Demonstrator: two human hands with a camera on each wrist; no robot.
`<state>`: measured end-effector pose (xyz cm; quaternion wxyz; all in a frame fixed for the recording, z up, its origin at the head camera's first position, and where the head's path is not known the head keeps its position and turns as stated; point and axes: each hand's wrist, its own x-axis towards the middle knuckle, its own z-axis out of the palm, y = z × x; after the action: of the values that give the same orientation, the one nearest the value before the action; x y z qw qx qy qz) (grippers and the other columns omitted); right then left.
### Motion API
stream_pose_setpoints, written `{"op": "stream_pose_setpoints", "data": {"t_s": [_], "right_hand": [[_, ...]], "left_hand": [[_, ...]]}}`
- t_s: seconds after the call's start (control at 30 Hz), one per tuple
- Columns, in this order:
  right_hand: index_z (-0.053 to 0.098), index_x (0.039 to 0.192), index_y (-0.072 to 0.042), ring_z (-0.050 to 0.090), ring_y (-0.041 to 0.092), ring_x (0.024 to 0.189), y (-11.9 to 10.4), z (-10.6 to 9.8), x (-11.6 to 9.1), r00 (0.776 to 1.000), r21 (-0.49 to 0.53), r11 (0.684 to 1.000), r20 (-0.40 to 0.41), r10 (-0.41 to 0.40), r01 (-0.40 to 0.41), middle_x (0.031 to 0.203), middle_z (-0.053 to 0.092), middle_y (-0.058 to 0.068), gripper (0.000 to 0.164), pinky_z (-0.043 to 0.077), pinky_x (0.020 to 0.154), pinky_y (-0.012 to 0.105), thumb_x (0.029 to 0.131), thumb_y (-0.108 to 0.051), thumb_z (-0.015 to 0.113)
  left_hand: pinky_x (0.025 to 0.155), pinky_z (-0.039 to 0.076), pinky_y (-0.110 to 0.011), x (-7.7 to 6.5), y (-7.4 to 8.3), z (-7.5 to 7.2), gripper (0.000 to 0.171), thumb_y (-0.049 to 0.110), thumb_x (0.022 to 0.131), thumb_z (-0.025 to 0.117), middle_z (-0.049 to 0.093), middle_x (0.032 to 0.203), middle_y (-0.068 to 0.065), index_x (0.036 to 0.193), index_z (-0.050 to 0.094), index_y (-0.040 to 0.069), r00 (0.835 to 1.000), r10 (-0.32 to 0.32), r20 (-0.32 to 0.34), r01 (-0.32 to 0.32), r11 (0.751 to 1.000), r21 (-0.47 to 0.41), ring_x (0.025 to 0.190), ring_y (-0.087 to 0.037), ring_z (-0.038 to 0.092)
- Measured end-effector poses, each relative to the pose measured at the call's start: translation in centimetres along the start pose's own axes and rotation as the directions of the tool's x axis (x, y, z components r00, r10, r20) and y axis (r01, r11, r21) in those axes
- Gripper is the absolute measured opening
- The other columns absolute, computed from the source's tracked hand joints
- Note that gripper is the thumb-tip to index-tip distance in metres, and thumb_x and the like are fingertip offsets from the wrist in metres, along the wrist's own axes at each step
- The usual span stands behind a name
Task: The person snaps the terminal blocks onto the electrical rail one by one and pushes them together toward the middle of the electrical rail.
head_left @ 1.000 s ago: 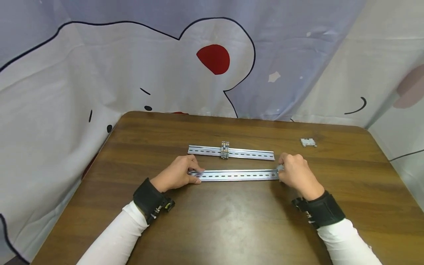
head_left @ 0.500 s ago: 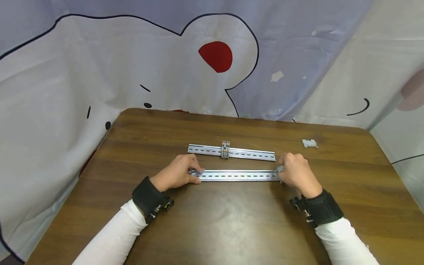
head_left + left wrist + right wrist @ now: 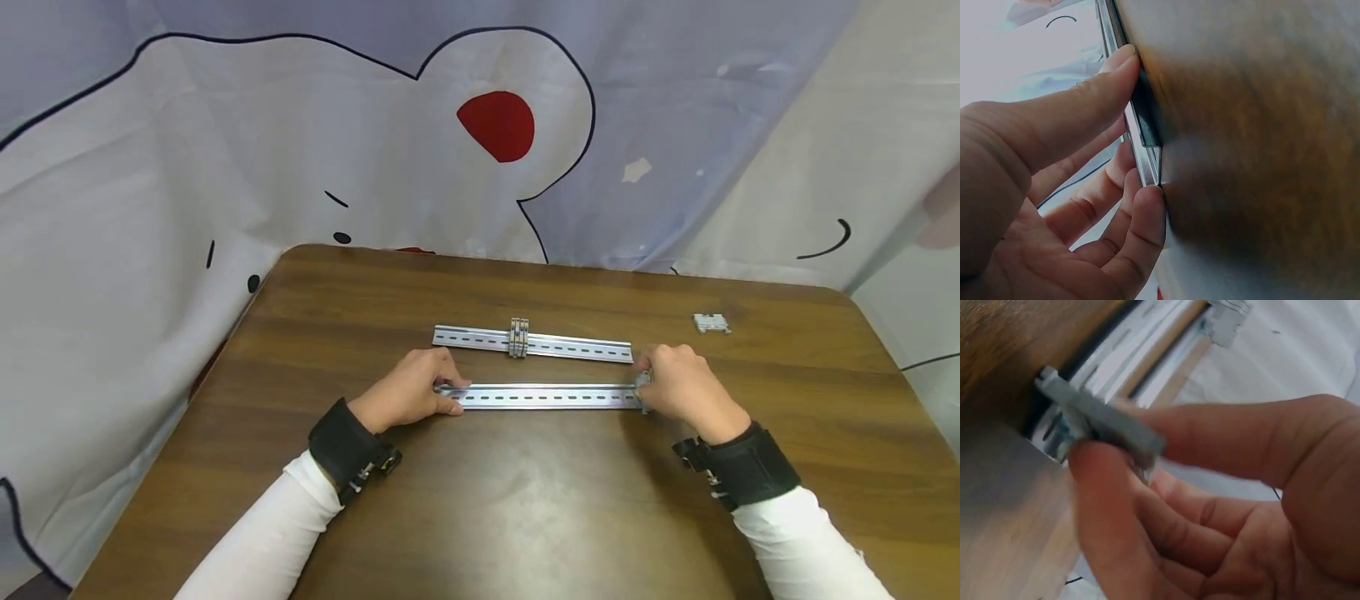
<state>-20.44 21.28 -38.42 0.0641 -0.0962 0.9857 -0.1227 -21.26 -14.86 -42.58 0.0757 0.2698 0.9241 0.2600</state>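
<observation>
A slotted metal DIN rail (image 3: 547, 397) lies crosswise on the table. My left hand (image 3: 408, 390) grips its left end, thumb on the near edge and fingers on the far edge. At the right end, my right hand (image 3: 688, 390) pinches a thin grey terminal block (image 3: 1107, 419) between thumb and index finger. The block stands across the rail's end; whether it is clipped on, I cannot tell. Behind lies a second DIN rail (image 3: 577, 348), slightly slanted, with several terminal blocks (image 3: 518, 337) side by side near its middle.
One loose light-grey terminal block (image 3: 711, 322) lies flat at the back right of the wooden table (image 3: 480, 500). A printed curtain (image 3: 300, 125) hangs along the table's back and left edges.
The whole head view has shifted slightly. Both hands keep their places on the rail; a little more of the terminal block shows below my right fingers.
</observation>
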Motion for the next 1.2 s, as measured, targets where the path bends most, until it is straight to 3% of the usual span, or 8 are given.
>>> {"op": "stream_pose_setpoints", "data": {"t_s": [0.07, 0.23, 0.3, 0.37, 0.47, 0.53, 0.97, 1.2], "right_hand": [[0.071, 0.108, 0.003, 0.069, 0.025, 0.072, 0.7, -0.5, -0.4, 0.999, 0.061, 0.998, 0.028, -0.029, 0.028, 0.084, 0.077, 0.015, 0.030, 0.052, 0.061, 0.039, 0.083, -0.013, 0.067], [0.065, 0.120, 0.008, 0.074, 0.014, 0.065, 2.5, -1.1, -0.9, 0.989, 0.293, 0.956, 0.132, -0.071, 0.029, 0.074, 0.077, 0.007, 0.035, 0.057, 0.060, 0.029, 0.087, -0.006, 0.061], [0.062, 0.122, 0.011, 0.076, 0.018, 0.070, 3.0, -1.0, -0.9, 0.984, 0.410, 0.912, 0.166, -0.071, -0.003, 0.081, 0.078, 0.013, 0.037, 0.060, 0.064, 0.031, 0.087, -0.001, 0.059], [0.058, 0.124, 0.014, 0.077, 0.023, 0.076, 3.1, -0.6, -0.7, 0.976, 0.528, 0.848, 0.204, -0.073, -0.047, 0.089, 0.076, 0.021, 0.038, 0.061, 0.068, 0.034, 0.089, 0.002, 0.058], [0.055, 0.126, 0.015, 0.076, 0.029, 0.082, 2.5, 0.2, -0.2, 0.966, 0.636, 0.766, 0.244, -0.087, -0.092, 0.095, 0.075, 0.028, 0.039, 0.060, 0.072, 0.039, 0.090, 0.002, 0.061], [0.055, 0.125, 0.015, 0.076, 0.030, 0.082, 1.7, 0.7, 0.3, 0.962, 0.668, 0.738, 0.252, -0.108, -0.093, 0.095, 0.075, 0.028, 0.038, 0.060, 0.073, 0.040, 0.090, 0.002, 0.062], [0.053, 0.129, 0.015, 0.075, 0.030, 0.080, -4.7, 3.1, 2.1, 0.952, 0.770, 0.634, 0.241, -0.189, -0.069, 0.092, 0.073, 0.032, 0.044, 0.060, 0.074, 0.041, 0.088, 0.005, 0.063], [0.055, 0.130, 0.010, 0.075, 0.032, 0.081, -7.1, 4.4, 2.6, 0.950, 0.788, 0.612, 0.238, -0.200, -0.068, 0.092, 0.074, 0.030, 0.044, 0.060, 0.074, 0.040, 0.089, -0.001, 0.068]], "left_hand": [[0.070, 0.046, -0.028, 0.0, 0.0, 0.0, 0.036, 0.019, 0.075, 0.086, 0.068, 0.095, -0.005, 0.109, 0.078, 0.012, 1.000, -0.004, 0.004, 0.004, 1.000, -0.001, 0.088, -0.022, 0.062], [0.070, 0.047, -0.028, 0.1, 0.1, -0.3, 0.035, 0.020, 0.075, 0.086, 0.067, 0.095, -0.006, 0.108, 0.079, 0.011, 1.000, -0.011, 0.003, 0.011, 1.000, -0.004, 0.088, -0.023, 0.062], [0.070, 0.047, -0.028, 0.1, 0.1, -0.3, 0.035, 0.020, 0.075, 0.086, 0.067, 0.095, -0.007, 0.108, 0.079, 0.011, 1.000, -0.013, 0.001, 0.013, 1.000, -0.006, 0.087, -0.023, 0.062], [0.071, 0.047, -0.029, 0.1, 0.2, -0.4, 0.035, 0.021, 0.076, 0.085, 0.066, 0.096, -0.007, 0.108, 0.078, 0.011, 1.000, -0.014, 0.010, 0.014, 1.000, -0.009, 0.087, -0.023, 0.062], [0.072, 0.048, -0.029, 0.1, 0.1, -0.4, 0.036, 0.021, 0.076, 0.085, 0.066, 0.096, -0.007, 0.110, 0.078, 0.011, 1.000, -0.012, 0.020, 0.012, 1.000, -0.009, 0.089, -0.024, 0.062], [0.072, 0.048, -0.030, 0.1, 0.1, -0.4, 0.035, 0.021, 0.076, 0.085, 0.067, 0.096, -0.007, 0.109, 0.078, 0.011, 1.000, -0.009, 0.019, 0.009, 1.000, -0.006, 0.089, -0.024, 0.062], [0.073, 0.049, -0.030, 0.1, -0.2, -0.3, 0.035, 0.023, 0.074, 0.086, 0.068, 0.096, -0.006, 0.107, 0.079, 0.012, 1.000, 0.008, -0.003, -0.008, 1.000, 0.017, 0.088, -0.022, 0.063], [0.073, 0.049, -0.031, 0.0, -0.1, -0.2, 0.036, 0.023, 0.075, 0.086, 0.068, 0.097, -0.007, 0.108, 0.079, 0.012, 1.000, 0.006, 0.005, -0.007, 1.000, 0.015, 0.089, -0.023, 0.064]]}}
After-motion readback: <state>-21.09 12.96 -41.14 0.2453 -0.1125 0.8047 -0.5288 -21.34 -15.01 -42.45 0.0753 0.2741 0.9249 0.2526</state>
